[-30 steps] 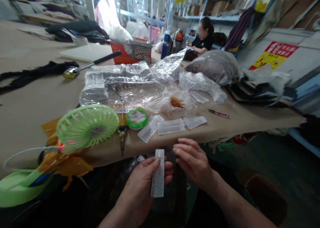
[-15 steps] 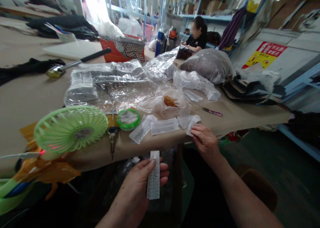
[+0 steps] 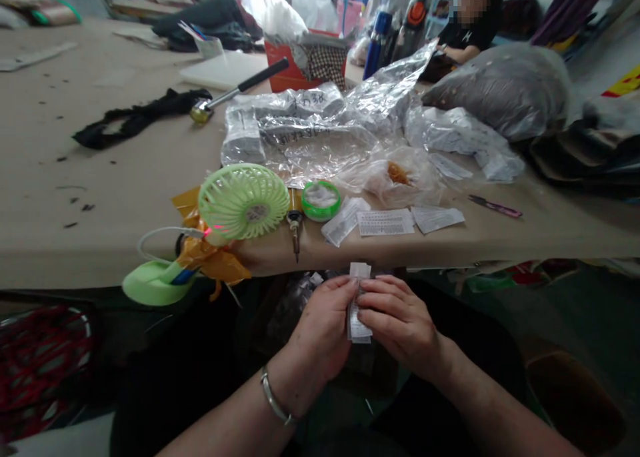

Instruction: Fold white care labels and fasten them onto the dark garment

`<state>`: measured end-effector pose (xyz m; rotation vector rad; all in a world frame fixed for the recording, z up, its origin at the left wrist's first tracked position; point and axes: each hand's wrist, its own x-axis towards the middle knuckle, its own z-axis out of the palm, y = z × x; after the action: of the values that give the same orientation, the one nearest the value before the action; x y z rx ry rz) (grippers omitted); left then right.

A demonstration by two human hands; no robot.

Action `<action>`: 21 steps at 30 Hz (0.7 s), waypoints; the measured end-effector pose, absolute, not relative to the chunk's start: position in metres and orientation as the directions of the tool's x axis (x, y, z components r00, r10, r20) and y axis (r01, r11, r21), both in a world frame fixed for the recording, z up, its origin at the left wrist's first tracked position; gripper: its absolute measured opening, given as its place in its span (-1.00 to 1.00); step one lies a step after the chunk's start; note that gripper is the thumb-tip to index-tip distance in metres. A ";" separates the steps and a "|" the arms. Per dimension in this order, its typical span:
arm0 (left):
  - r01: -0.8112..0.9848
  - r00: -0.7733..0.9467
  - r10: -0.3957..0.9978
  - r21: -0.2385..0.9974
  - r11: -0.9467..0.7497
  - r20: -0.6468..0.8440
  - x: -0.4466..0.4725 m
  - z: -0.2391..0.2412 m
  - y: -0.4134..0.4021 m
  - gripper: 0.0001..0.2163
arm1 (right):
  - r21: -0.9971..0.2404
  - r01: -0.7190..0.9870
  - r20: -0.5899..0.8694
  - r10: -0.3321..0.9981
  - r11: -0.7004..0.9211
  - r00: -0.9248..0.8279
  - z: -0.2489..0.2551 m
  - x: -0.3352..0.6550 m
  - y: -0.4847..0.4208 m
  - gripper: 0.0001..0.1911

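Below the table edge, my left hand (image 3: 323,327) and my right hand (image 3: 400,320) meet and both pinch a narrow white printed label strip (image 3: 359,307) held upright between them. Dark fabric (image 3: 370,367) lies in my lap under the hands. On the table just above lie more printed labels (image 3: 385,222), a clear bag of labels (image 3: 345,220) and a green-rimmed round tin (image 3: 321,200).
A light green desk fan (image 3: 243,202) stands at the table's front edge beside an awl-like tool (image 3: 295,229). Crumpled clear plastic bags (image 3: 320,137), a hammer (image 3: 235,93), pink snips (image 3: 495,207) and black cloth (image 3: 135,117) lie further back. Another person (image 3: 467,17) sits beyond the table.
My right hand came back from the labels on the table and joined my left hand on the strip. The view tilted down and shifted left.
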<state>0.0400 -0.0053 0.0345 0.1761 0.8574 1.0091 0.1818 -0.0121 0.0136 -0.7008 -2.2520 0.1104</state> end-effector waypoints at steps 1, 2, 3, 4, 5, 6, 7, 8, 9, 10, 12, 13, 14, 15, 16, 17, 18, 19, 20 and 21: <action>-0.677 0.241 0.803 0.498 0.541 -0.545 0.039 0.035 -0.005 -0.95 | -0.276 0.450 0.641 0.512 0.849 -0.572 0.012 0.181 -0.011 -0.84; -0.684 0.240 0.808 0.497 0.534 -0.538 0.038 0.035 -0.006 -0.94 | -0.267 0.451 0.638 0.507 0.852 -0.579 0.012 0.181 -0.010 -0.84; -0.691 0.240 0.811 0.494 0.528 -0.533 0.037 0.035 -0.006 -0.94 | -0.258 0.453 0.637 0.503 0.853 -0.584 0.012 0.182 -0.010 -0.84; -0.699 0.237 0.815 0.490 0.521 -0.529 0.036 0.036 -0.006 -0.94 | -0.251 0.455 0.635 0.500 0.854 -0.589 0.013 0.182 -0.009 -0.85; -0.706 0.236 0.818 0.486 0.516 -0.525 0.036 0.036 -0.006 -0.93 | -0.243 0.455 0.634 0.495 0.857 -0.594 0.014 0.182 -0.009 -0.85; -0.709 0.239 0.819 0.483 0.514 -0.521 0.036 0.037 -0.007 -0.93 | -0.238 0.453 0.631 0.492 0.859 -0.601 0.015 0.183 -0.009 -0.85; -0.709 0.250 0.820 0.480 0.517 -0.514 0.036 0.037 -0.007 -0.92 | -0.236 0.451 0.626 0.490 0.861 -0.607 0.016 0.183 -0.009 -0.85; -0.707 0.264 0.821 0.478 0.521 -0.506 0.036 0.038 -0.008 -0.90 | -0.235 0.447 0.621 0.488 0.863 -0.614 0.016 0.183 -0.009 -0.85; -0.703 0.281 0.822 0.477 0.527 -0.495 0.037 0.037 -0.008 -0.89 | -0.238 0.441 0.615 0.486 0.865 -0.621 0.016 0.182 -0.009 -0.85; -0.700 0.298 0.823 0.476 0.533 -0.483 0.037 0.037 -0.009 -0.88 | -0.241 0.434 0.611 0.483 0.868 -0.627 0.016 0.182 -0.009 -0.85; -0.700 0.313 0.823 0.471 0.537 -0.474 0.037 0.036 -0.009 -0.88 | -0.251 0.415 0.603 0.476 0.875 -0.640 0.016 0.181 -0.010 -0.86; -0.700 0.312 0.820 0.468 0.539 -0.479 0.037 0.035 -0.009 -0.89 | -0.258 0.404 0.601 0.474 0.877 -0.644 0.017 0.181 -0.010 -0.85; -0.697 0.309 0.816 0.468 0.544 -0.488 0.036 0.034 -0.010 -0.91 | -0.273 0.396 0.599 0.477 0.877 -0.643 0.017 0.181 -0.011 -0.84; -0.687 0.308 0.812 0.473 0.551 -0.496 0.035 0.034 -0.010 -0.92 | -0.303 0.386 0.601 0.489 0.871 -0.632 0.017 0.181 -0.012 -0.82; -0.675 0.306 0.809 0.484 0.556 -0.502 0.033 0.034 -0.011 -0.93 | -0.353 0.376 0.602 0.515 0.857 -0.609 0.017 0.182 -0.013 -0.79; -0.655 0.310 0.803 0.498 0.568 -0.508 0.032 0.034 -0.011 -0.92 | -0.428 0.367 0.605 0.564 0.826 -0.562 0.017 0.183 -0.014 -0.75; -0.626 0.318 0.794 0.514 0.586 -0.518 0.030 0.036 -0.012 -0.89 | -0.528 0.361 0.599 0.639 0.768 -0.482 0.017 0.185 -0.014 -0.73; -0.595 0.325 0.782 0.528 0.606 -0.531 0.028 0.038 -0.013 -0.87 | -0.647 0.348 0.567 0.733 0.679 -0.375 0.017 0.186 -0.014 -0.73; -0.560 0.334 0.767 0.539 0.629 -0.548 0.026 0.040 -0.014 -0.86 | -0.769 0.315 0.493 0.829 0.557 -0.263 0.017 0.187 -0.012 -0.74; -0.528 0.347 0.750 0.543 0.653 -0.564 0.025 0.043 -0.015 -0.85 | -0.875 0.253 0.379 0.909 0.413 -0.172 0.016 0.188 -0.010 -0.76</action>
<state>0.0248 -0.0155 0.0426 0.2868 0.8841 0.8431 0.1879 -0.0105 0.0159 -1.0303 -1.6715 0.8243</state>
